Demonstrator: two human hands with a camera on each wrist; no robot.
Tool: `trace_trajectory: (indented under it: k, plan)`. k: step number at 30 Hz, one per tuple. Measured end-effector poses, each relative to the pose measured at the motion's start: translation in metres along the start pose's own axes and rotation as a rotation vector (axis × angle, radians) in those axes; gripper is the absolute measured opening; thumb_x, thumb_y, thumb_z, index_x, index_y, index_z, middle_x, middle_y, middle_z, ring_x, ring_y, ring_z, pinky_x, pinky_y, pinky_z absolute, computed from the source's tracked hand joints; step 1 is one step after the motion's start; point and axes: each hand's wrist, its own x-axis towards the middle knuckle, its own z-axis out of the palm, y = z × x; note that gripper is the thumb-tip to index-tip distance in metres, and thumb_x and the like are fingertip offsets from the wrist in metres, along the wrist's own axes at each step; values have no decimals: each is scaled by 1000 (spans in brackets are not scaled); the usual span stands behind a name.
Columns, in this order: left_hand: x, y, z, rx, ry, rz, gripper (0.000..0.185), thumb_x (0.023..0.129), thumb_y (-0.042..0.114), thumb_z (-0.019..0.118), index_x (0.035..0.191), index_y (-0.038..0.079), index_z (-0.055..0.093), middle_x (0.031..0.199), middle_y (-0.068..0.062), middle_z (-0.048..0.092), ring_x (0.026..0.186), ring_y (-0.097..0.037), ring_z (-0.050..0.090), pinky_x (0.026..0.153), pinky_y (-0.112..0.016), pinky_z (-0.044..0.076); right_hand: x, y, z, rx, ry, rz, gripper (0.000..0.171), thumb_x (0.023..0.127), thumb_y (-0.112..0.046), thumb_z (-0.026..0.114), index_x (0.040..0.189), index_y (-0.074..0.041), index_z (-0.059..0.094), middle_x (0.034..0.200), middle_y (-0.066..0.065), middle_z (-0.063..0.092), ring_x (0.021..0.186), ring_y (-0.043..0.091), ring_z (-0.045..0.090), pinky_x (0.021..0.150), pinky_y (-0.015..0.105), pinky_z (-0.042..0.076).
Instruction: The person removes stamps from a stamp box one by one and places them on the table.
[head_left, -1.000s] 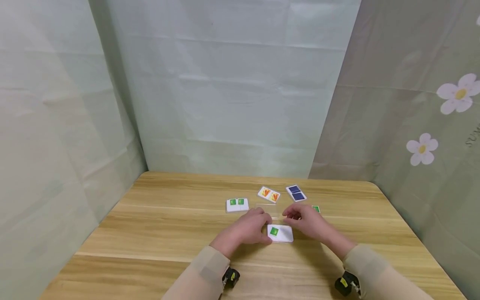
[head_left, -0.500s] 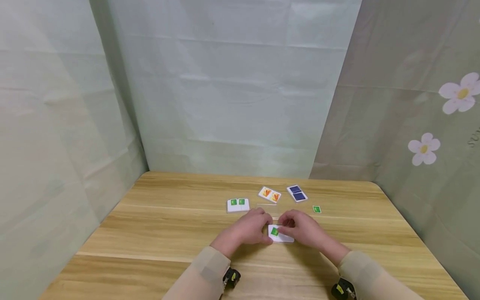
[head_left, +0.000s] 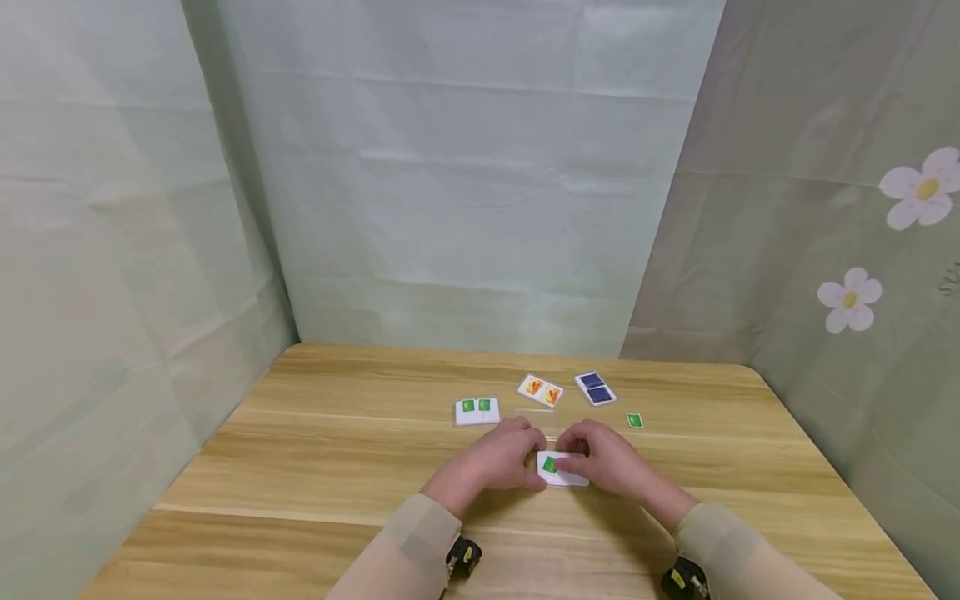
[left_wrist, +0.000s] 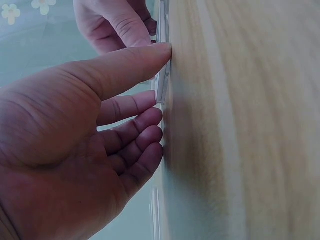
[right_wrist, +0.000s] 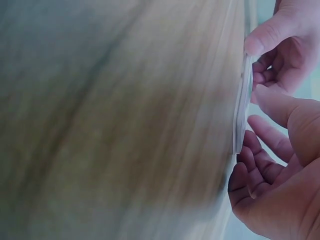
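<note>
Btwn hands (head_left: 495,457) (head_left: 609,458): white card (head_left: 568,480) (w/ grn sq. (head_left: 549,466)).

Nothing can be read in full. Well to the right of the right hand (head_left: 611,458) and beyond it, dark lettering (head_left: 949,280) runs up the flowered curtain (head_left: 795,200); the head view's edge cuts it off, so the word cannot be made out.

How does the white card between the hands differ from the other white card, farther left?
The nearer card shows one green square, tilted; the farther card shows two, side by side. The left hand touches the nearer card; no hand touches the farther card. Both are white and rectangular.
</note>
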Motion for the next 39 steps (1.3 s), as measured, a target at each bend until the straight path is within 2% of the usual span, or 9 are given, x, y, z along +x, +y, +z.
trace_trajectory:
  k: [12,28,39]
  plan:
    - [2,0,2,8,8,-1,49,89,32,97,129,14,76,123,2,64,111,-15,53,103,-30,52,2,7,0,0,-26,-73,16,94,-17,90,104,-12,79,98,-1,68,91,19,58,82,35,47]
    - [6,-1,4,19,18,17,47,88,32,97,127,13,77,118,3,65,109,-14,53,100,-28,51,5,5,-2,1,-40,-28,11,96,-13,87,103,-13,78,98,-3,67,91,17,58,85,39,49]
    - [5,-1,3,11,12,13,50,88,32,97,130,12,76,121,2,64,110,-15,53,100,-29,51,5,8,-4,26,-43,-11,9,98,-8,84,103,-12,78,97,-3,68,91,16,59,85,36,50]
